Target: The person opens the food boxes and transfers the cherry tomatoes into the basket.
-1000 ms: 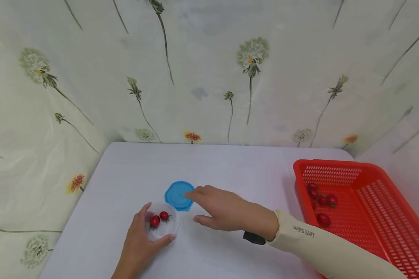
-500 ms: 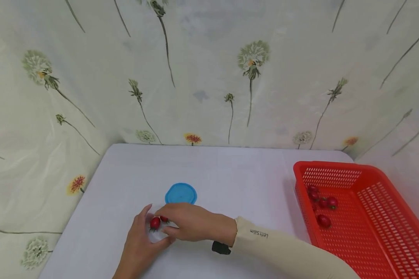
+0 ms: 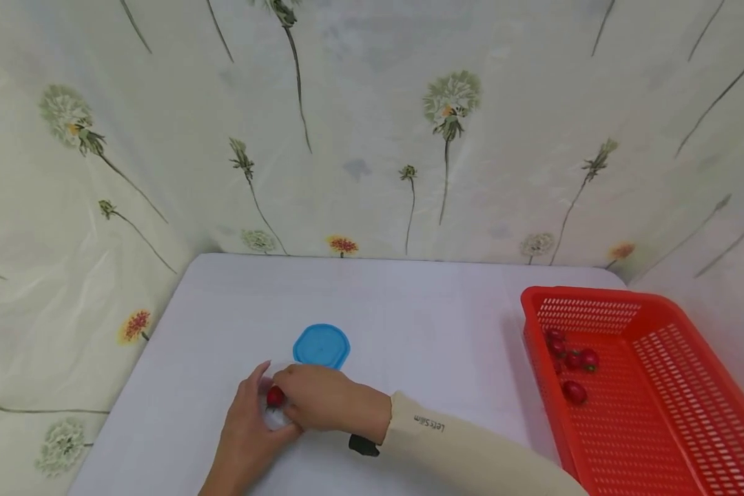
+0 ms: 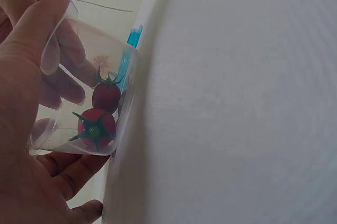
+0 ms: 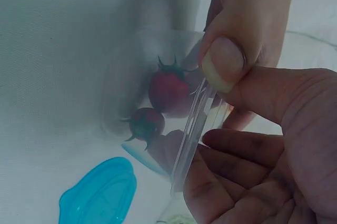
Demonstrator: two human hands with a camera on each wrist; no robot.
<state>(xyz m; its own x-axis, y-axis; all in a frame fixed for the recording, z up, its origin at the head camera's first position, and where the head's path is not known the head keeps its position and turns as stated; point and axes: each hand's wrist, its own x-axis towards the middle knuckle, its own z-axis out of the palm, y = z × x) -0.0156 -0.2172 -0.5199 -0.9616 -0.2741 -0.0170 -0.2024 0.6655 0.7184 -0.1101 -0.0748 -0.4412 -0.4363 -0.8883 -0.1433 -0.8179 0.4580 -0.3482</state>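
Note:
My left hand [image 3: 248,420] grips a clear plastic container [image 4: 63,129] by its sides. Two cherry tomatoes with green stems lie at its bottom: one tomato [image 4: 96,128] and a second tomato [image 4: 106,98] touching it. My right hand [image 3: 322,399] reaches into the container's mouth, its fingers [image 5: 242,145] loosely bent. Those fingers show through the clear wall close to the tomatoes; no hold on either is visible. In the head view the right hand covers one tomato, while the other tomato [image 3: 275,396] shows between the hands.
A blue lid [image 3: 321,346] lies flat on the white table [image 3: 409,310], just beyond the container. At the right stands a red plastic basket [image 3: 645,427] with several cherry tomatoes [image 3: 574,392] inside. A flower-print sheet [image 3: 372,138] hangs behind the table.
My right hand has moved left and down from beside the blue lid into the container, covering one tomato in the head view. The left hand has kept its grip and place.

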